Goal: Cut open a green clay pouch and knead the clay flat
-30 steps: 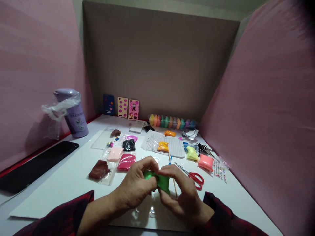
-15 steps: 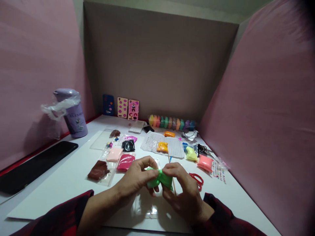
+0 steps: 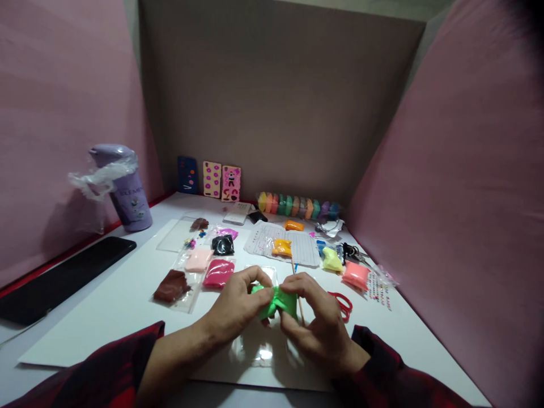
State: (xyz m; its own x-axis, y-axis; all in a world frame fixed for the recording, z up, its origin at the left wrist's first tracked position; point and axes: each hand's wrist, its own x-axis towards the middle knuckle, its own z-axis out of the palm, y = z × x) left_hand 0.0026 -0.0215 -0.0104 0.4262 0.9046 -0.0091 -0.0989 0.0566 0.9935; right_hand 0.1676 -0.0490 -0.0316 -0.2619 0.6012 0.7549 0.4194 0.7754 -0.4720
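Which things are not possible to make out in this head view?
Red scissors, head view: blades hidden behind the right hand.
Green lump, head view: partly covered by the left hand and right hand.
Paper, head view: writing too small.
Left sleeve, head view: cut off by bottom edge.

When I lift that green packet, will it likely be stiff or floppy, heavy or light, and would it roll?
The green packet is probably soft and floppy: it creases between the left hand and right hand. It looks small beside them, so likely light. Its bunched, uneven shape makes rolling seem unlikely.
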